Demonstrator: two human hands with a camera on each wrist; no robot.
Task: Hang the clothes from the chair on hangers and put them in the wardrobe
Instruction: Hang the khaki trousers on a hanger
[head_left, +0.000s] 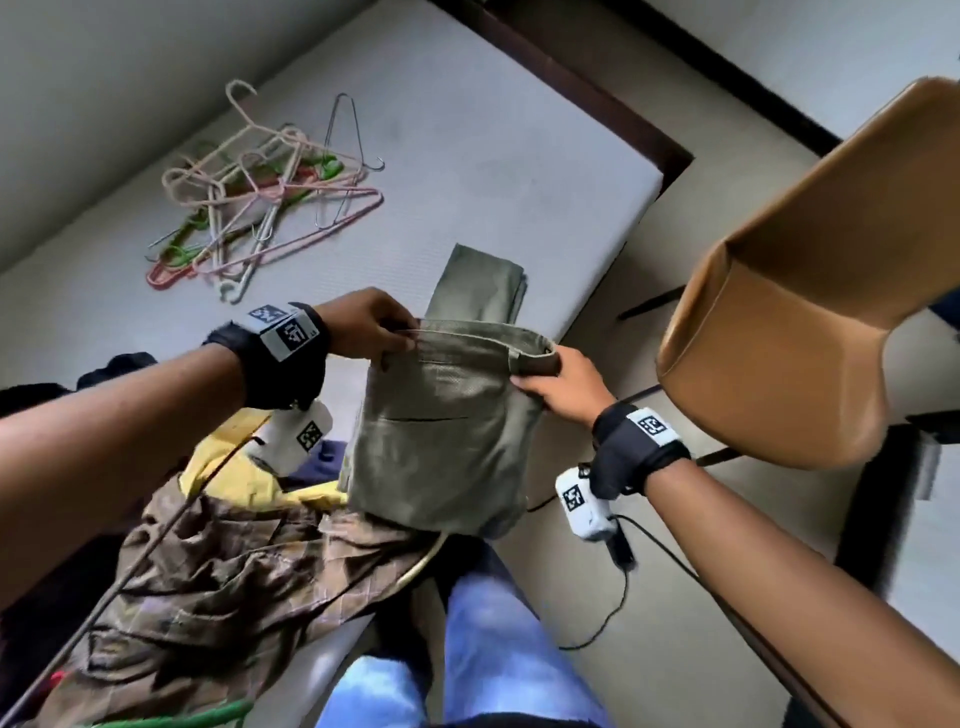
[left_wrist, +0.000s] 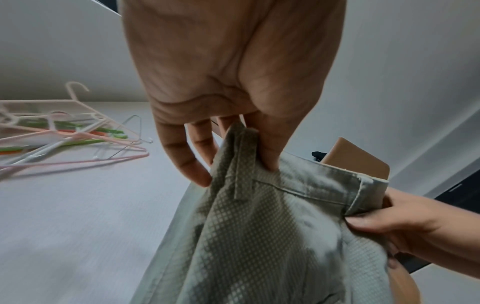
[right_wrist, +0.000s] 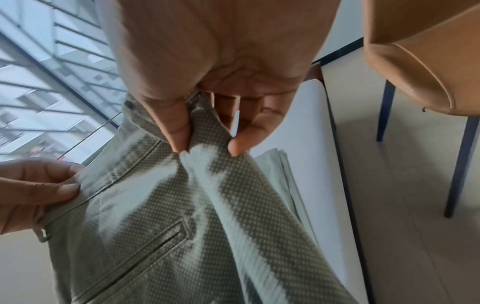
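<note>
Head view, trousers: olive-green woven trousers (head_left: 441, 415) held up by the waistband over the edge of a bed with a pale grey ribbed mattress (head_left: 467, 156); one folded leg lies on the mattress.
Head view, hands: left hand (head_left: 363, 327) pinches the waistband's left end, right hand (head_left: 561, 384) grips its right end.
Head view, hangers: a tangle of thin wire and plastic hangers in pink, cream, green and red (head_left: 260, 208) on the mattress, well apart from the trousers.
Head view, other clothes: a brown checked garment (head_left: 234, 571) and a yellow cloth (head_left: 234, 467) heaped below the trousers.
Head view, chair: tan leather chair with a curved shell back (head_left: 805, 286) to the right.
Left wrist view: fingers (left_wrist: 270, 148) curled, pinching the waistband beside a belt loop; fine diamond weave shows.
Right wrist view: thumb and fingers (right_wrist: 176, 127) clamp a fold of the same fabric; a slit pocket runs below.
</note>
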